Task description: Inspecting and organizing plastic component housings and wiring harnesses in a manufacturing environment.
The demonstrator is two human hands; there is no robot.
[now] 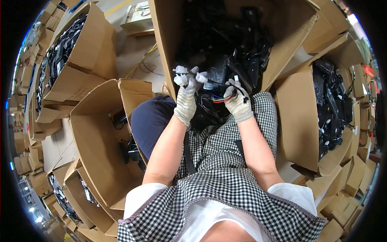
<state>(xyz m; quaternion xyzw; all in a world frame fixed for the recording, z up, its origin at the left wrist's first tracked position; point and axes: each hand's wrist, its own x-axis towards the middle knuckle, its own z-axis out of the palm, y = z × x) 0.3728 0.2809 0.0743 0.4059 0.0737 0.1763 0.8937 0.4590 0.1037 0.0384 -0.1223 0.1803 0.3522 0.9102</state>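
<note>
My left hand (186,101), in a pale striped work glove, is closed around a cluster of white plug connectors (181,80) that stick out past its fingertips. My right hand (239,101), gloved alike, grips a bundle of cables with small black plugs and one white plug. Red, yellow and blue wires (219,99) run from it toward the left hand. Below both hands, over my lap, hangs a tangle of dark cables (207,117). Just beyond them, black power adapters (242,70) and a plastic-wrapped dark piece (216,76) lie in a large cardboard box (292,42).
At my left stands an open cardboard box (94,133) with a few black parts inside. Another box (90,44) farther left is full of black devices. On the right, a box (296,121) holds many black adapters. A pale metal case (137,20) and yellow cables (143,60) lie behind.
</note>
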